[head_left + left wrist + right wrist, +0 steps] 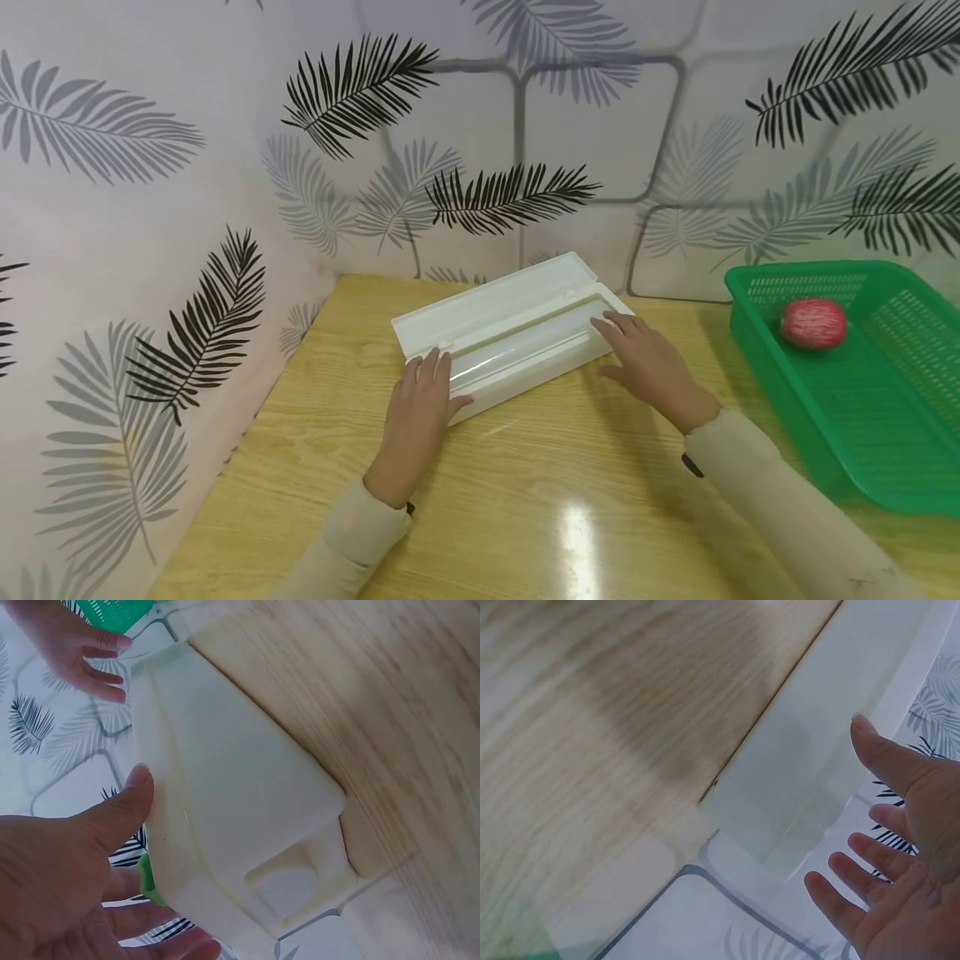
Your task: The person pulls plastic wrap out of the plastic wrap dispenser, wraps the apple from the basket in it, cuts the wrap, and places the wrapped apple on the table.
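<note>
A long white cling film dispenser (517, 367) lies on the table, its hinged lid (495, 300) tipped back toward the wall. Inside shows a roll of clear film (517, 337). My left hand (416, 417) rests over the dispenser's left end. In the left wrist view its thumb touches the top front edge, and a small green part (150, 879) shows beside the fingers. At the other end my right hand (652, 362) is spread, fingertips over the right rim. The right wrist view shows its fingers extended and holding nothing, with the thumb close to the dispenser's edge (802, 750).
A green plastic basket (795, 392) stands at the right of the wooden table (480, 508). In it lies a pink-red streaked oval object (814, 324), perhaps a fruit. A wall with feather-patterned covering (465, 108) borders the table at the back and left.
</note>
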`<state>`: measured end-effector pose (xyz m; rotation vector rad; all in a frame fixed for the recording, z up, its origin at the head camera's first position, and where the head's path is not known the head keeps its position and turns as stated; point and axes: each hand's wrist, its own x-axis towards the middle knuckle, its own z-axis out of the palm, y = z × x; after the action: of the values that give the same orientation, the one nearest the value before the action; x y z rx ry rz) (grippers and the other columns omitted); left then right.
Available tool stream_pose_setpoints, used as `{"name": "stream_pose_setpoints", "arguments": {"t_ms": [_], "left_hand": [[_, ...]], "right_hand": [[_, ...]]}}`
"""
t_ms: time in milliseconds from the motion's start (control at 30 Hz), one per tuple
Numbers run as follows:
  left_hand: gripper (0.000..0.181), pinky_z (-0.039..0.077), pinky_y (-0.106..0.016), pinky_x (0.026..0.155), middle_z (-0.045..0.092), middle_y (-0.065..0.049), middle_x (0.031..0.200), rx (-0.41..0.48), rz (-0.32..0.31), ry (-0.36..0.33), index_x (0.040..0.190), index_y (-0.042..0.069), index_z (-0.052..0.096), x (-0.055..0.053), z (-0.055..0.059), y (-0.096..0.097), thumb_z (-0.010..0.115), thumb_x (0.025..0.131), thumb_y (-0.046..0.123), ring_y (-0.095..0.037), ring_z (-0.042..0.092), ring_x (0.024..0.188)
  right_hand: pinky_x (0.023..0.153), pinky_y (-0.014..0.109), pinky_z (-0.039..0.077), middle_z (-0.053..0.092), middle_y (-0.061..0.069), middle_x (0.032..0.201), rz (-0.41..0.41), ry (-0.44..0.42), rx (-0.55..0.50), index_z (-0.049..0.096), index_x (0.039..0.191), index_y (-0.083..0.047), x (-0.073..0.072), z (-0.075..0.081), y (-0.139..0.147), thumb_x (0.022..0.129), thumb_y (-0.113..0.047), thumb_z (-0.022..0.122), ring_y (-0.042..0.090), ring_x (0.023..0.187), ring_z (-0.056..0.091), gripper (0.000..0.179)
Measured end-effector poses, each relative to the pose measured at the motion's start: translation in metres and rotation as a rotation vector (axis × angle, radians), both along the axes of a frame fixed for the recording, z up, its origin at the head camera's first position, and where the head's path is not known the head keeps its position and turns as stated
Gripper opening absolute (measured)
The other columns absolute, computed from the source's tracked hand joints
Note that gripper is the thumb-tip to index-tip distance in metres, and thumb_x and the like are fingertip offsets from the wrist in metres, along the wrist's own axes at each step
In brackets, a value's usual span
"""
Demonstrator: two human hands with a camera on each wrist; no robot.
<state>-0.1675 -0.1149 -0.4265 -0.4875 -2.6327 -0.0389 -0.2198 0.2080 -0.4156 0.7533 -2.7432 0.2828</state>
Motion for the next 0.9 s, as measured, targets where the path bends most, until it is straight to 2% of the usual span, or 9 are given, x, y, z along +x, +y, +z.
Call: {"name": "stream_pose_setpoints", "arguments": {"t_ms": [300, 433, 567, 700, 900], "left_hand": [[0.069, 0.052, -0.039, 0.08, 0.054, -0.021, 0.125, 0.016, -0.012, -0.045, 0.12, -0.005, 0.055, -0.001, 0.003, -0.002, 0.065, 0.079, 0.049, -0.035, 0.053, 0.109], [0.071, 0.051, -0.039, 0.083, 0.053, -0.022, 0.125, 0.038, -0.01, -0.082, 0.12, -0.007, 0.055, -0.002, 0.005, -0.002, 0.066, 0.078, 0.049, -0.036, 0.052, 0.111], [0.073, 0.049, -0.039, 0.087, 0.056, -0.023, 0.121, 0.056, -0.019, -0.104, 0.118, -0.009, 0.055, -0.003, 0.004, -0.004, 0.066, 0.077, 0.05, -0.035, 0.053, 0.109], [0.071, 0.047, -0.038, 0.089, 0.061, -0.023, 0.11, 0.059, -0.051, -0.073, 0.111, -0.01, 0.058, -0.006, 0.002, -0.006, 0.068, 0.075, 0.05, -0.034, 0.055, 0.104], [0.071, 0.051, -0.037, 0.083, 0.063, -0.021, 0.103, 0.033, -0.069, -0.035, 0.1, -0.009, 0.06, -0.012, 0.006, -0.011, 0.069, 0.068, 0.054, -0.033, 0.058, 0.099]], "right_hand": [[0.098, 0.051, 0.038, 0.043, 0.022, 0.135, 0.048, -0.149, 0.025, 0.043, 0.135, 0.002, -0.029, 0.007, 0.001, 0.074, -0.025, 0.079, 0.039, 0.123, 0.039, 0.076], [0.1, 0.052, 0.035, 0.042, 0.023, 0.135, 0.08, -0.166, 0.022, 0.041, 0.136, 0.003, -0.044, 0.005, 0.006, 0.074, -0.029, 0.079, 0.04, 0.124, 0.037, 0.078], [0.101, 0.054, 0.031, 0.038, 0.023, 0.138, 0.089, -0.219, -0.002, 0.039, 0.137, 0.002, -0.056, 0.001, 0.011, 0.077, -0.035, 0.076, 0.04, 0.127, 0.033, 0.08], [0.102, 0.059, 0.025, 0.038, 0.02, 0.139, 0.104, -0.265, 0.001, 0.04, 0.137, 0.0, -0.063, -0.003, 0.014, 0.078, -0.042, 0.072, 0.039, 0.129, 0.03, 0.079], [0.102, 0.061, 0.021, 0.036, 0.012, 0.142, 0.06, -0.276, 0.004, 0.039, 0.14, -0.007, -0.066, -0.011, 0.011, 0.08, -0.062, 0.059, 0.039, 0.132, 0.025, 0.083]]}}
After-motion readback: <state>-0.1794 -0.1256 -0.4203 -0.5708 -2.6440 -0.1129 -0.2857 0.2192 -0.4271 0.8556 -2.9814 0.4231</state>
